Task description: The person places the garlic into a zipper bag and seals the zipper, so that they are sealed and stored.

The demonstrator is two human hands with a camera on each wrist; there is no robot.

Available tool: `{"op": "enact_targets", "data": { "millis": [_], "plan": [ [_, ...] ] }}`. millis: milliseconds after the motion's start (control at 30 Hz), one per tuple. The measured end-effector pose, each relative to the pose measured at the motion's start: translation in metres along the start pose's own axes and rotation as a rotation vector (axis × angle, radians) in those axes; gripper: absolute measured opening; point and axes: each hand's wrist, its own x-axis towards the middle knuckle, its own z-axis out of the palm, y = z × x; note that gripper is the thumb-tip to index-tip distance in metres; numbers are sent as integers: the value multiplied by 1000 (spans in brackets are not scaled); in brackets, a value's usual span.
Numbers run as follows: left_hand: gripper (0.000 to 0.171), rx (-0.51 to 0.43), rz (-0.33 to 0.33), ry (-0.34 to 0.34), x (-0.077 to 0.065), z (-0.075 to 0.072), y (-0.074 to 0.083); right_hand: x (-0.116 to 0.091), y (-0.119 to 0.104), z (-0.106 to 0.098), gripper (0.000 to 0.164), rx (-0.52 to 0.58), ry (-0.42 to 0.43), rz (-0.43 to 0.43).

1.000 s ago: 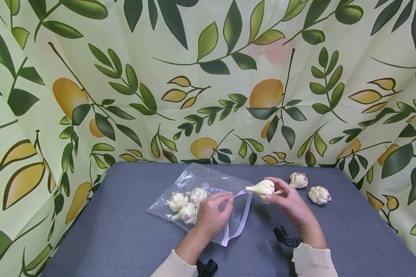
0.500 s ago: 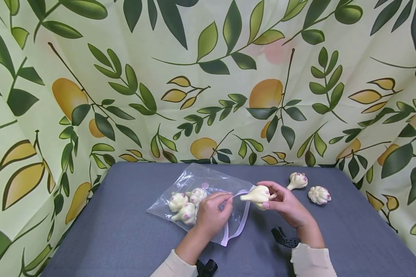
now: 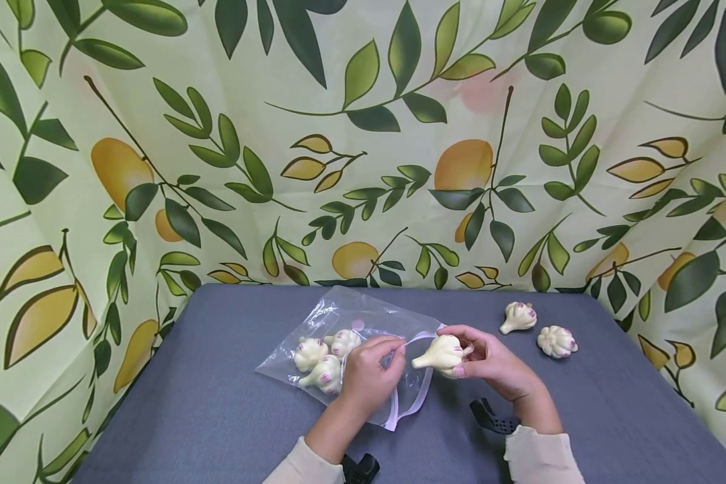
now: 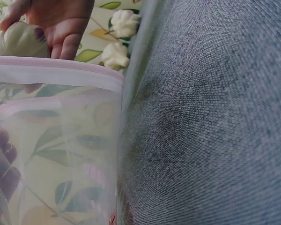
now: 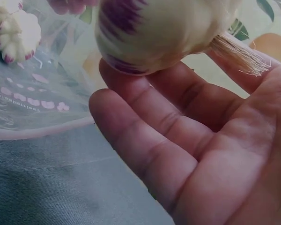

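Observation:
A clear plastic zip bag with a pale pink rim lies on the table, its mouth facing right. My left hand pinches the upper edge of that mouth and lifts it, so the opening gapes. Inside the bag, left of this hand, are three garlic bulbs. My right hand grips another garlic bulb between thumb and fingers, neck pointing left, right at the bag's mouth. In the right wrist view this bulb shows purple streaks and a tuft of dry roots.
Two more garlic bulbs lie on the grey-blue table at the right: one bulb farther back, the other bulb beside it. Behind the table hangs a leaf-and-fruit patterned cloth. Black wrist mounts sit below the hands.
My right hand has moved left and slightly down with the garlic bulb, bringing its neck over the bag's opening. The left hand keeps its place on the rim.

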Motion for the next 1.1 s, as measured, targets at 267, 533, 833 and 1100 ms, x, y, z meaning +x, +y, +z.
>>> {"op": "enact_targets", "data": {
  "millis": [267, 533, 833, 1100],
  "plan": [
    [12, -8, -16, -8, 1, -1, 1, 3, 4, 3, 56, 32, -97, 25],
    [12, -8, -25, -16, 1, -2, 2, 8, 11, 8, 62, -44, -91, 61],
    [12, -7, -6, -10, 1, -1, 1, 18, 17, 18, 53, -186, -25, 83],
    [12, -2, -32, -36, 0, -2, 1, 31, 19, 34, 45, -344, 43, 108]
  ]
}}
